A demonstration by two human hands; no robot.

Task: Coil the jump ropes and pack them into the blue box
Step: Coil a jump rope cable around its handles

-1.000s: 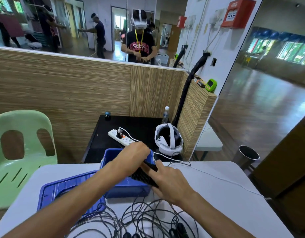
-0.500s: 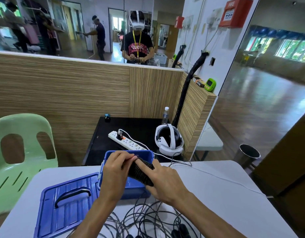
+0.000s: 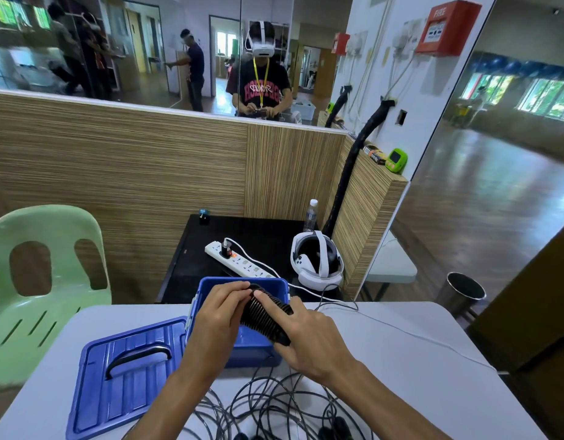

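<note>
Both hands hold a black ribbed jump rope handle (image 3: 264, 315) over the open blue box (image 3: 275, 285). My left hand (image 3: 220, 315) grips its upper end with curled fingers. My right hand (image 3: 309, 338) holds its lower end, the index finger laid along the ribs. Loose black jump ropes (image 3: 274, 404) lie tangled on the white table (image 3: 401, 360) in front of the box, with black handles at the bottom edge.
The box's blue lid (image 3: 125, 373) with a dark handle lies left of the box. Behind the table stand a black side table (image 3: 242, 230) with a power strip (image 3: 239, 262), a white headset (image 3: 317, 260) and a bottle (image 3: 310, 214). A green chair (image 3: 42, 281) is at left.
My left hand moved from over the box's top to gripping the handle's upper end. The handle rose and now tilts over the box. The view shifted, showing more of the lid.
</note>
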